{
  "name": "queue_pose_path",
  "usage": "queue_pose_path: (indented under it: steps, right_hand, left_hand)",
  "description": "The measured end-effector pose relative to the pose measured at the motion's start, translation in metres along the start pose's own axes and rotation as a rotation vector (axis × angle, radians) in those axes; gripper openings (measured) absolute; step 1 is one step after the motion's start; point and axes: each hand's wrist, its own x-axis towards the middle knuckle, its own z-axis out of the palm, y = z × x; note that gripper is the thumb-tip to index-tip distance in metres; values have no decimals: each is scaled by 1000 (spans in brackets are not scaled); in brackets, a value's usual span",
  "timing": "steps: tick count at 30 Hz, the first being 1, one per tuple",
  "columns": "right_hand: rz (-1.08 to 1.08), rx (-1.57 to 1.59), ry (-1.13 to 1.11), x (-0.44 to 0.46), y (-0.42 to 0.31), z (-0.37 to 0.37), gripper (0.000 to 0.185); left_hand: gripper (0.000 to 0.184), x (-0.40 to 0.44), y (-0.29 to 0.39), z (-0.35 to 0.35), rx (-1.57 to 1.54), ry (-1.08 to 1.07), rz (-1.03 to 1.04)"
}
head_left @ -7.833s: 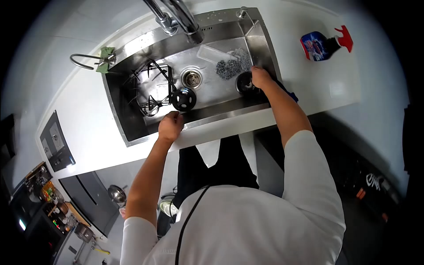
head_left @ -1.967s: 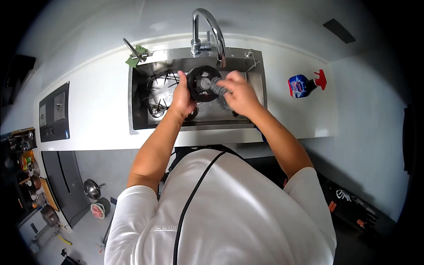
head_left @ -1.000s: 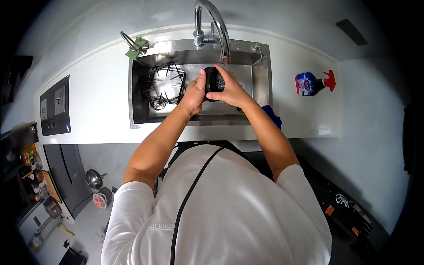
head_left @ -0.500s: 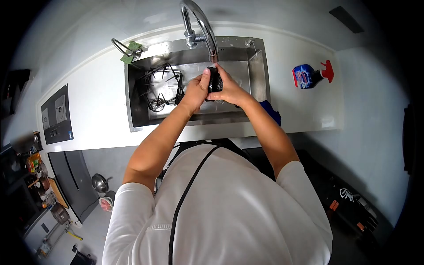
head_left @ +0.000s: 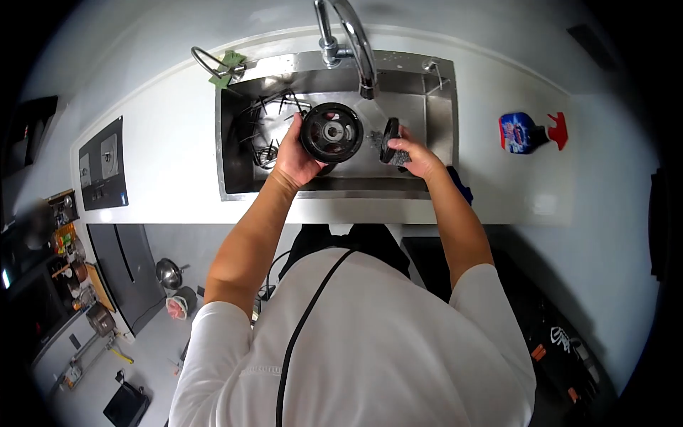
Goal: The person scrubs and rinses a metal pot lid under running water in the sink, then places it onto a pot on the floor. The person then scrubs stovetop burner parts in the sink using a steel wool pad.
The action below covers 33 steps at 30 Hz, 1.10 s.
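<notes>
Where both hands met half a second ago, they're now apart over the sink: left hand fingers closed on black burner ring, right hand pinching black disc, probably steel wool too. Scrubbing looks paused.

White short-sleeved shirt, dark trousers, cord (thin, black).

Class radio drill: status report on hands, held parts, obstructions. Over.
Left hand holding black round part. Right hand gripping smaller black disc, grey scourer. Faucet spout close by, touching neither hand.
</notes>
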Motion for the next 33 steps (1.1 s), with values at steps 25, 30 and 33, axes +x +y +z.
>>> queue_pose_path:
  steps: [25, 30, 33]
  right_hand:
    - [31, -1630, 286, 101, 116, 4, 90]
    - [-191, -612, 408, 26, 71, 20, 58]
    - [-151, 201, 238, -31, 10, 54, 44]
  left_hand:
    - [54, -5, 4, -18, -39, 82, 0]
    - [41, -12, -1, -26, 143, 85, 71]
    - [34, -17, -6, -23, 146, 77, 88]
